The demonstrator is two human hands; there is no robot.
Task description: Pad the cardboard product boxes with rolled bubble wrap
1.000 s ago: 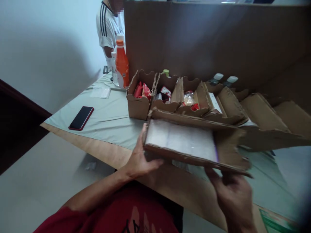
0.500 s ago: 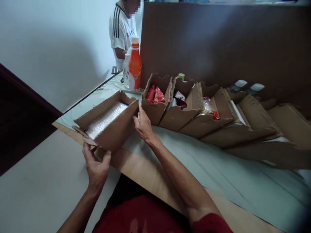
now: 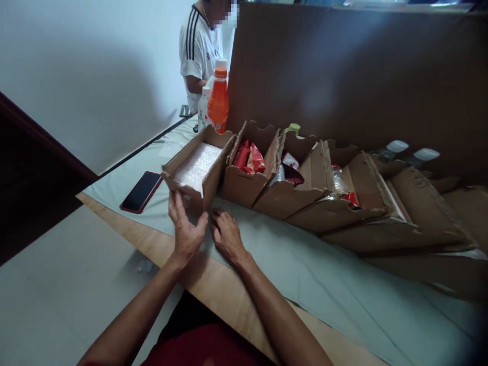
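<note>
An open-topped cardboard box (image 3: 196, 201) stands on the cloth at the left end of a row of similar boxes. Inside it lies a bubble-wrapped package (image 3: 199, 163). My left hand (image 3: 186, 229) grips the front end of this box, fingers on its front face and thumb by the lower right corner. Just right of that corner, my right hand (image 3: 229, 236) rests on the cloth, fingers loosely bent and thumb apart, with nothing visible in it. A phone with a red edge (image 3: 141, 192) lies flat to the left of the box.
More cardboard boxes (image 3: 244, 190) lean in a row to the right, holding red packets (image 3: 249, 158) and other goods. Bottles, one orange (image 3: 218, 104), stand behind. A tall brown panel (image 3: 343, 66) backs the table. Beyond it is a person in a white shirt (image 3: 194, 46).
The bubble-wrap box has moved back and right, from the table edge to beside the row. The phone has come into sight. My right hand has left the box's side and dropped to the cloth.
</note>
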